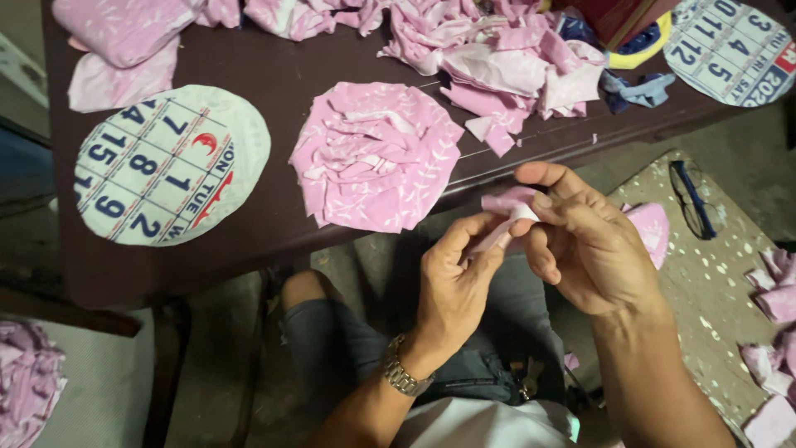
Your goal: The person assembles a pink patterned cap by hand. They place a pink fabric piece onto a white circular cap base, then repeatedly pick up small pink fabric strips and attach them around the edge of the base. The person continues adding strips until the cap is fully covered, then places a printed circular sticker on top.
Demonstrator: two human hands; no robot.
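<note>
From the head view, your left hand (452,278) and right hand (584,245) both pinch a small pink fabric piece (507,207), fingers closed on it, just below the dark table (274,83) edge, near the round pink fabric rosette (373,153) on it.

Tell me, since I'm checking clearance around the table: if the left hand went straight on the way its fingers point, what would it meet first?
The left hand points up and rightward, so it would first press into the small pink fabric piece it pinches, then the right hand just behind it. Depth is hard to judge.
</note>
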